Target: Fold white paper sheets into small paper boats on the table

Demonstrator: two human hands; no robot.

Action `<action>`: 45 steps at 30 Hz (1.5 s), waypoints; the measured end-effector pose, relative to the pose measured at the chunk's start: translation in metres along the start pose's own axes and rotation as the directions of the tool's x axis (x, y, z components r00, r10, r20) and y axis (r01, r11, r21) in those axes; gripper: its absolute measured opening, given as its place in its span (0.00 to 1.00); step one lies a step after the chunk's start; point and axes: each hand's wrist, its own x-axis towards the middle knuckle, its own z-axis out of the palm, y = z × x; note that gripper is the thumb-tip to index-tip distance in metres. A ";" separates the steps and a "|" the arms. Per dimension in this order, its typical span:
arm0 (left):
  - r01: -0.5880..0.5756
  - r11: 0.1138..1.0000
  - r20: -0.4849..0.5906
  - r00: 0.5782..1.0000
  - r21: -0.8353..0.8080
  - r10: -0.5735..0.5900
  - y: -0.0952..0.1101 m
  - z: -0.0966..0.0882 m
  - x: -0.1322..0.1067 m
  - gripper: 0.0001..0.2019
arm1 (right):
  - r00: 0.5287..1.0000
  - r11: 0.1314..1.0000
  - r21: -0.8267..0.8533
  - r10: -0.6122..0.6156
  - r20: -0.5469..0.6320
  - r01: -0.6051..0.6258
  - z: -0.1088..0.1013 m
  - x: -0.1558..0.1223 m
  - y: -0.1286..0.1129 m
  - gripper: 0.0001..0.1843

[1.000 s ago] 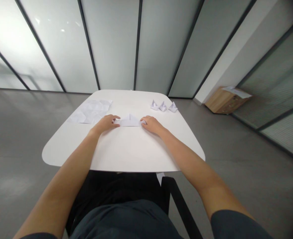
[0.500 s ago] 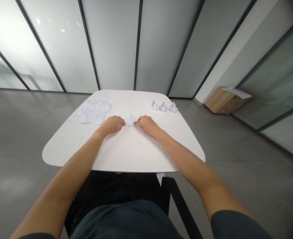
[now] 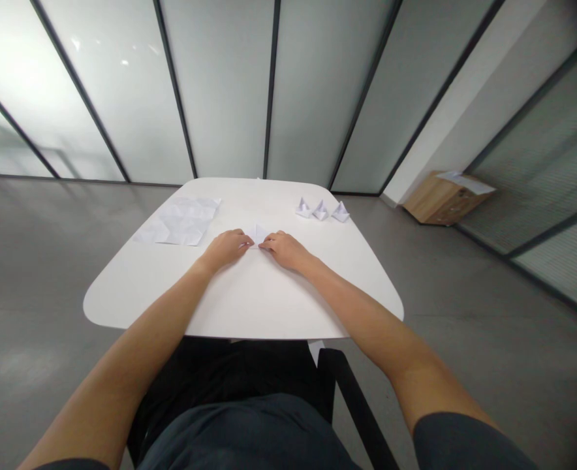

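Left hand (image 3: 227, 250) and right hand (image 3: 285, 250) pinch folded paper (image 3: 257, 234) between them; three paper boats (image 3: 320, 211) sit at two o'clock.

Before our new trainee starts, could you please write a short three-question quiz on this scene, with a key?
1. How many small folded paper figures are on the far right part of the table?

2. True or false: the creased paper is nearer the left hand than the right hand.

3. What are the fingers of both hands touching?
A) a pair of scissors
B) a folded piece of white paper
C) a roll of tape

Key: 1. Three; 2. True; 3. B
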 end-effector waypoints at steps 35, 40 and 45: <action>0.013 0.988 -0.035 0.999 0.151 -0.007 0.005 0.002 -0.004 0.18 | 0.977 0.977 0.028 0.214 -0.011 -0.213 -0.009 -0.011 0.012 0.17; 0.031 0.991 -0.046 0.999 0.129 -0.025 0.006 0.001 -0.002 0.17 | 0.972 0.973 0.078 0.221 -0.073 -0.216 -0.004 -0.010 0.015 0.14; 0.045 0.992 -0.068 0.997 0.117 -0.037 0.003 0.003 0.000 0.18 | 0.950 0.955 0.130 0.283 -0.129 -0.267 0.000 -0.009 0.016 0.18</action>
